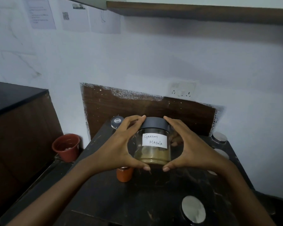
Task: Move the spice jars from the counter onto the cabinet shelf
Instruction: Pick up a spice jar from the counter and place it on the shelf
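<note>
A clear glass jar [153, 144] with a black lid and a white label reading "Garam Masala" holds brownish powder at its bottom. It is held above the dark counter [153, 193] between both hands. My left hand [121, 144] grips its left side and my right hand [186, 145] grips its right side, thumbs under the base. A small jar of orange-red spice [124, 174] stands on the counter just below my left hand. Another small jar with a grey cap [116, 122] stands behind my left hand. The brown cabinet shelf [203, 11] runs along the top of the view.
Jars with silver lids stand at the counter's right edge [219, 137] and near the front [193, 209]. A red-brown pot [66, 146] sits left of the counter, beside a dark wooden cabinet [20, 136]. A wall socket [182, 89] and papers [75, 15] are on the wall.
</note>
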